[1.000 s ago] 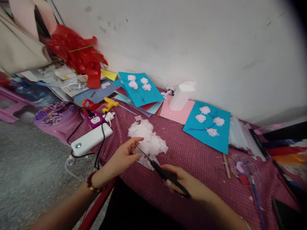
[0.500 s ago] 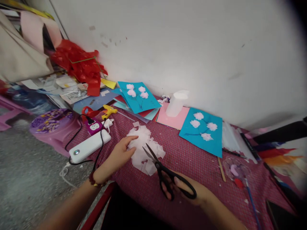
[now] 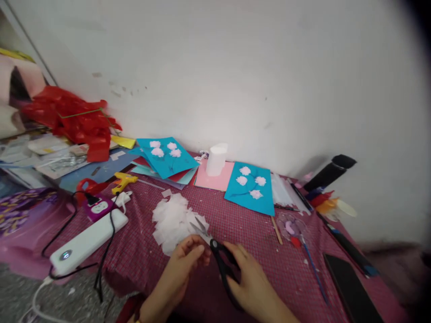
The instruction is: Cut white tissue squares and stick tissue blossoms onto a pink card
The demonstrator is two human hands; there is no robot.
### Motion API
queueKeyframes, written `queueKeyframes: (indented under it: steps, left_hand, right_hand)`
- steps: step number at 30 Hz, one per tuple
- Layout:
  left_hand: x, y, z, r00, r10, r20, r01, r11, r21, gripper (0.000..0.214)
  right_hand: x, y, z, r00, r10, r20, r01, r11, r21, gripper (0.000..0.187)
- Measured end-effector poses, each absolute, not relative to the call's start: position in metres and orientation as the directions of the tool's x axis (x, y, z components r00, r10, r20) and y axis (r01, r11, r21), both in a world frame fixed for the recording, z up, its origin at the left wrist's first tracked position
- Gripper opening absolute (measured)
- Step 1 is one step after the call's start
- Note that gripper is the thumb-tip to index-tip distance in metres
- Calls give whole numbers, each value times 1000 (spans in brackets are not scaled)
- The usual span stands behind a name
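Pile of thin white paper squares [image 3: 173,220] on red checked tablecloth [image 3: 249,235]. Black-handled metal scissors [image 3: 214,244] at the pile's near right edge, blades parted, tips over it. Right hand [image 3: 251,278], right of the pile, wraps the handles. Left hand [image 3: 185,264], on the pile's near side, curls beside the scissors, apart from the right; cannot tell whether it pinches anything. Right of and beyond the pile: blue rectangular card with pale pink flowers [image 3: 251,186].
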State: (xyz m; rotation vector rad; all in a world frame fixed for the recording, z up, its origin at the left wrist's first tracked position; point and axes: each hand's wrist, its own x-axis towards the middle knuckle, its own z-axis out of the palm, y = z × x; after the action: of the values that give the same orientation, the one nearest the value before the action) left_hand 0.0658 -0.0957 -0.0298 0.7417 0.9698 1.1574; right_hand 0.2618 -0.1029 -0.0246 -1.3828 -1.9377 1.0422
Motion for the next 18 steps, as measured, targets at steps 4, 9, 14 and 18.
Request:
queueKeyframes:
  steps: [4,9,14,18]
  left_hand:
    - [96,-100,-26,197,937,-288,-524,349,777,20]
    - [116,-110,-35,132,932,-337,-447,359,819,35]
    - [91,-117,-44,-129,990,-64,-60,57,997,50]
    - [30,-93,-24,-218,976,25,256,32,966,42]
  right_hand:
    - [276,-119,-33,-223,971,92,738,229,-634,64]
    - [310,-139,-69,-282,953,108,760,291,-580,67]
    - [352,-144,-103,-258,943,210,694,333,-638,67]
    - [367,-139,-107,-216,949,231,598,316,-737,56]
